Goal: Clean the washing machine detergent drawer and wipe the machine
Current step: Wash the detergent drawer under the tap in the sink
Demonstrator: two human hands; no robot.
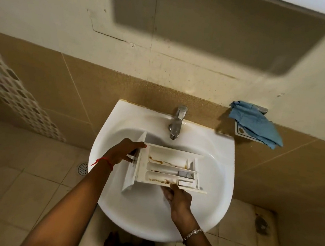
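Our 2 forearms reach up from the bottom edge toward the white sink (216,189), which we take as the landmark for everything else. We hold the detergent drawer (169,169) over the basin, its open compartments facing up and its front panel turned toward the sink's left side. Our left hand (124,153) wraps the front-panel end, thumb along the drawer's far edge and fingers curled around the panel, with a red thread (103,161) tied at the wrist. Our right hand (178,198) grips the drawer's near long edge from below, thumb on the rim and fingers folded beneath; a metal bracelet (192,233) circles that wrist. We count 3 long channels in the drawer, each streaked with brown residue, and a small grey insert (185,174) sits toward the right end of the middle one. At the back rim of the sink the chrome tap (177,122) stands upright, its spout pointing down over the basin just beyond the drawer. Right of the sink, on the tiled ledge, a blue cloth (255,123) lies crumpled, partly overhanging the ledge. Left of the sink and lower down, a round floor drain (82,168) shows in the beige floor tiles.
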